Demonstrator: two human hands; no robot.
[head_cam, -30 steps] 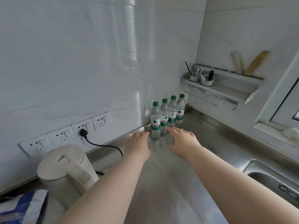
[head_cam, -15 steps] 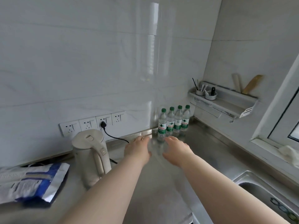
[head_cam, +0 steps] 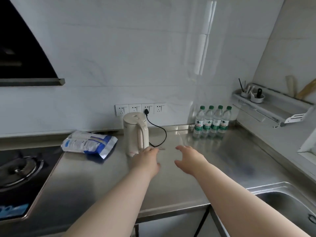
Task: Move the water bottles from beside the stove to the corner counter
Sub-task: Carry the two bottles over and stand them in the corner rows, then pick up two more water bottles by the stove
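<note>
The hands are both empty. The left hand (head_cam: 147, 161) and the right hand (head_cam: 189, 159) hover side by side over the middle of the desk (head_cam: 239, 159). Their fingers are loosely spread and grip nothing, and the palms turn partly toward each other with a gap between them. The left hand shows in front of the foot of the kettle (head_cam: 136, 132); whether it touches it cannot be told. Both hands are well apart from the water bottles (head_cam: 207, 123).

The four bottles stand upright in a tight row at the far right corner of the desk, close against the back wall and just short of the side wall under the shelf (head_cam: 273, 106). That spot probably suits them because it keeps them off the working area, away from the stove (head_cam: 22, 168) on the left and the sink (head_cam: 287, 202) on the right. Packed shoulder to shoulder, they are also less likely to tip.

No bottle shows beside the stove, where only a blue and white bag (head_cam: 89, 142) lies, so the move looks finished or nearly so.

The bottles are clear plastic with green screw caps, and each has a green and white label around its middle. They match in size and shape. Their bases reflect faintly in the steel, and the water level cannot be read.
</note>
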